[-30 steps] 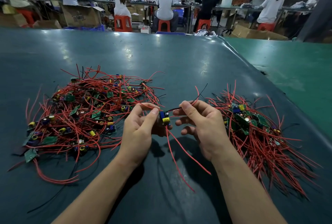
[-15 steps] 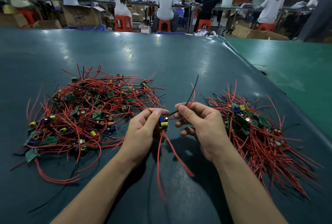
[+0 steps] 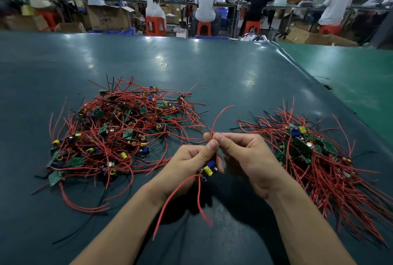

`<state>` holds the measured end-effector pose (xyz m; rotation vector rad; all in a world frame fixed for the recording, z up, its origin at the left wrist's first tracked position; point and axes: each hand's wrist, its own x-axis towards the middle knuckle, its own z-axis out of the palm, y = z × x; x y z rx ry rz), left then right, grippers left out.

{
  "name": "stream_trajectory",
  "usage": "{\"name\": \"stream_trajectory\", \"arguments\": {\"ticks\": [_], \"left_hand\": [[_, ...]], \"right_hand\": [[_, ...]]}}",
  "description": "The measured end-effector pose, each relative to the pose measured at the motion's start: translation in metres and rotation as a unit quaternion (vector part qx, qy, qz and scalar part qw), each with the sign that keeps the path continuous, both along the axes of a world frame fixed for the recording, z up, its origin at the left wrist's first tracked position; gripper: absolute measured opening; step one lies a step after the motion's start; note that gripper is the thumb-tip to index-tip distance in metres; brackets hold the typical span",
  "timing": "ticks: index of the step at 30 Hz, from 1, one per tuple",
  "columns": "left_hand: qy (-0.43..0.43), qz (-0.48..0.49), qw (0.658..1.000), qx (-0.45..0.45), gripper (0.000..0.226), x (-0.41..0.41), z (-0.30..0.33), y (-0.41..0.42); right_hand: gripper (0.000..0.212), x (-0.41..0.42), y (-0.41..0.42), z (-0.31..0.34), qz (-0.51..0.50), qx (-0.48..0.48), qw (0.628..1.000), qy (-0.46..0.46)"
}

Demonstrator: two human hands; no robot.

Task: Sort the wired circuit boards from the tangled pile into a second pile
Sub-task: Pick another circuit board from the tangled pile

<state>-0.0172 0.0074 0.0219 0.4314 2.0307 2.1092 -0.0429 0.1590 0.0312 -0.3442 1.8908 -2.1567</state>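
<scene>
The left hand (image 3: 191, 162) grips one wired circuit board (image 3: 209, 170) between thumb and curled fingers, just above the tabletop (image 3: 191, 67) and midway between the two piles. The right hand (image 3: 248, 156) pinches one of the board's red leads (image 3: 214, 124) at the point where both thumbs meet; neither hand is released or empty.

Recommended procedure for the step in hand, as judged from the current arrangement:

1. Hold the board by its edges, not by the components. The capacitors stand proud of the board and probably bend at their legs under side load.
2. Draw each lead through the pinching fingers so it runs straight. One lead arcs upward past the thumbs; two more hang down from the board toward the wrists.
3. Confirm that no lead is hooked into the tangled pile (image 3: 114, 135) on the left before moving the board. A snagged wire is likely to drag neighbouring boards along.
4. Carry the board to the second pile (image 3: 314, 158) on the right and lay it with its leads parallel to those already there, which fan out toward the near right.

Appearance of the board: small, carrying a blue cylindrical capacitor and a yellow box-shaped component, with thin red insulated leads. Its green substrate is mostly hidden by the left hand. Boards in both piles show green substrates, yellow and purple capacitors, and red leads with some black.
</scene>
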Motion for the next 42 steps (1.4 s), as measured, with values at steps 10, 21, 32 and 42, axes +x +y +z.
{"name": "stream_trajectory", "arguments": {"ticks": [10,21,32,42], "left_hand": [[-0.039,-0.018,0.998,0.034,0.024,0.000,-0.001,-0.001],[0.000,0.065,0.998,0.027,0.024,-0.003,-0.005,0.002],[0.022,0.006,1.000,-0.021,0.022,0.000,0.000,-0.001],[-0.026,0.055,0.996,0.061,0.029,-0.003,-0.002,0.003]], "right_hand": [[0.024,-0.006,-0.002,0.001,-0.149,-0.121,0.980,-0.043],[0.028,0.001,-0.009,-0.006,-0.064,-0.066,0.994,-0.053],[0.014,-0.018,0.004,-0.006,-0.242,-0.184,0.948,-0.095],[0.033,-0.002,-0.004,-0.005,-0.028,-0.050,0.995,-0.085]]}}
